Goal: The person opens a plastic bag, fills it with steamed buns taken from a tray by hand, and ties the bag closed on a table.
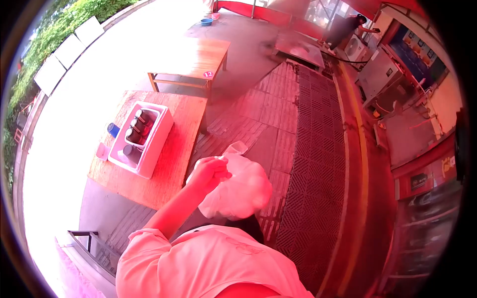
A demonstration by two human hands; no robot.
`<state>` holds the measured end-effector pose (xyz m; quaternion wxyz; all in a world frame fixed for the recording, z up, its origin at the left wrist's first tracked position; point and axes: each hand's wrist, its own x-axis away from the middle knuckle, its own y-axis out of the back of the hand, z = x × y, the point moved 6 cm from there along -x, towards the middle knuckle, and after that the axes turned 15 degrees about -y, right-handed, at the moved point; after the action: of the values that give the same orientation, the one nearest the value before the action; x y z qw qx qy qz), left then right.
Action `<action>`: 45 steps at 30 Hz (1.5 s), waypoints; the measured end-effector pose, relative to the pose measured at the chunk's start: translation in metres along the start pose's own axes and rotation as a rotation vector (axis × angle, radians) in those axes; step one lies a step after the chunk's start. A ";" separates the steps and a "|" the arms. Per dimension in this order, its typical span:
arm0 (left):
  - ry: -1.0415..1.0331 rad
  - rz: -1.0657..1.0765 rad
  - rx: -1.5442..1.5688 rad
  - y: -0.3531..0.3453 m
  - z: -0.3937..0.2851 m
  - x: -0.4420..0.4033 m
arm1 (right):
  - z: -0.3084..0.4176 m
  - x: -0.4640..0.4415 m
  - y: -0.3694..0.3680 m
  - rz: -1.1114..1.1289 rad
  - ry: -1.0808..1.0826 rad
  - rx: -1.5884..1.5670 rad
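My left hand point(211, 172) is in front of my chest, its fingers closed on the gathered top of a white plastic bag point(238, 188). The bag bulges out to the right and below my hand; I cannot make out what is inside. A loose flap of it sticks up past my fingers. To the left of the hand, a white foam box point(160, 141) stands on a wooden table point(171, 181), with several dark bottles point(133, 135) in it. My right hand does not show; only part of the right sleeve point(278, 258) is visible at the bottom.
A blue cup point(113, 130) and a small clear tub point(103, 151) stand beside the box. Behind is another wooden table point(208, 49) marked 12. Dark floor mats point(318, 149) run along the right. A person point(345, 31) bends near an outdoor unit point(355, 48) far right.
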<state>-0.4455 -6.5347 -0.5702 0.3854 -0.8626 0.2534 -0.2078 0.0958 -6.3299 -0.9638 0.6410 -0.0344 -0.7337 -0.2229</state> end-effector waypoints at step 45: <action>-0.471 -0.965 0.245 0.246 -0.346 -1.241 | 1.787 0.223 0.285 -0.170 0.957 0.233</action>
<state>-1.6794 -6.1286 -0.7485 0.3905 -0.8528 -0.2900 -0.1903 -1.5008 -5.4630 -0.8110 0.8848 0.2034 -0.3778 -0.1816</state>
